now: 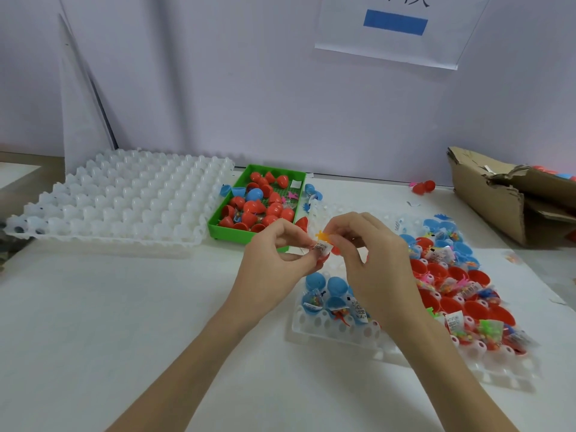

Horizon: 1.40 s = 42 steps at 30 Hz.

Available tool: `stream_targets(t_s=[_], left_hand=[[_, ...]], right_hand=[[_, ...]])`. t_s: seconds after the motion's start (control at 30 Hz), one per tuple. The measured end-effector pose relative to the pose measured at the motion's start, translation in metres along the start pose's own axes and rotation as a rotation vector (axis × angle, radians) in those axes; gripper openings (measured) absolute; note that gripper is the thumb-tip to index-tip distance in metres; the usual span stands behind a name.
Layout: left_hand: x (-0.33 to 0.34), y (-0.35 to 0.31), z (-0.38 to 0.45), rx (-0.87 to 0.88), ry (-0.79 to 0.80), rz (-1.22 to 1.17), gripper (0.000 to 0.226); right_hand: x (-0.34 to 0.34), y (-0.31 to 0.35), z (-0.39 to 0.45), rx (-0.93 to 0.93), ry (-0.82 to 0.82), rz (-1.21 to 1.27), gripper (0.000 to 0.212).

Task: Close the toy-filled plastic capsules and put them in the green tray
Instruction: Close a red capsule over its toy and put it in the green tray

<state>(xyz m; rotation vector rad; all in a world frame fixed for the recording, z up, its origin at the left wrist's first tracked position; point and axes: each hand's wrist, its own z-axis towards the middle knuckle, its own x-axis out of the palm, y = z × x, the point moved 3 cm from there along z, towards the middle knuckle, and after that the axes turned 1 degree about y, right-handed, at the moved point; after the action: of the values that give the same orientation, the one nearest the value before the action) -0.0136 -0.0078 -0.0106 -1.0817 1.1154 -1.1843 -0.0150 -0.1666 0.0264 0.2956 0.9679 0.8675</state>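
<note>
Presently both hands are raised above the white table (131, 307), meeting just in front of the green tray (225, 231). The left hand (274, 254) has thumb and forefinger curled in a pinch on a small sachet (322, 247) with a printed label, which sits over a red capsule half (322, 259) held below the fingertips. Most of that half is hidden by the fingers, so whether it is cupped or only pinched cannot be told. The right hand (367, 254) has its fingers bent toward the same sachet, its thumb and forefinger closed on an orange toy (321, 235) that shows just above the label.

The green tray lies just beyond the hands and holds many closed red capsules (254, 206) and one blue capsule (255, 194), with loose blue halves (238, 191) at its far left corner.

An empty white cell tray (118, 198) lies left of the green tray, touching its side. Under and right of the right forearm, a second white tray (336, 330) carries open blue halves (337, 285) and open red halves (478, 277) filled with sachets and toys. A torn cardboard box (498, 194) stands at the far right, with a lone red capsule (424, 187) near it.
</note>
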Motion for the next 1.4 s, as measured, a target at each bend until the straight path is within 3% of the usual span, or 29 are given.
stream_targets(t_s=[0.17,0.27,0.4,0.5,0.6,0.7,0.83,0.97,1.2,1.4], left_hand=[[0.001,-0.001,0.0,0.008,0.031,0.027,0.032],[0.001,-0.001,-0.001,0.02,0.049,0.028,0.02],[-0.003,-0.004,0.001,0.023,0.029,-0.057,0.012],[-0.007,-0.003,0.002,-0.006,0.013,-0.145,0.011],[-0.008,-0.005,0.001,-0.015,0.015,-0.216,0.011],[-0.008,-0.007,0.0,-0.025,0.044,-0.28,0.011],[-0.01,-0.007,0.001,-0.058,0.022,-0.281,0.012],[-0.008,-0.007,-0.001,-0.082,0.02,-0.242,0.014],[-0.013,-0.006,0.0,-0.09,-0.036,-0.211,0.023],[-0.007,-0.008,-0.001,-0.026,-0.02,-0.177,0.022]], right_hand=[[0.006,-0.001,-0.001,-0.041,0.108,-0.112,0.019],[0.005,-0.004,-0.001,-0.003,0.147,-0.076,0.02],[-0.005,-0.003,-0.001,0.008,0.027,0.032,0.023],[-0.011,-0.01,0.001,0.138,-0.112,0.036,0.029],[-0.01,-0.021,0.0,0.272,0.03,-0.024,0.025],[-0.005,-0.02,-0.001,0.344,0.152,0.197,0.024],[-0.008,-0.008,0.001,0.257,0.08,0.539,0.026],[-0.004,-0.005,-0.002,0.134,0.108,0.409,0.025],[0.009,0.0,-0.01,0.079,-0.014,0.259,0.022],[0.011,-0.002,-0.01,0.156,-0.089,0.384,0.017]])
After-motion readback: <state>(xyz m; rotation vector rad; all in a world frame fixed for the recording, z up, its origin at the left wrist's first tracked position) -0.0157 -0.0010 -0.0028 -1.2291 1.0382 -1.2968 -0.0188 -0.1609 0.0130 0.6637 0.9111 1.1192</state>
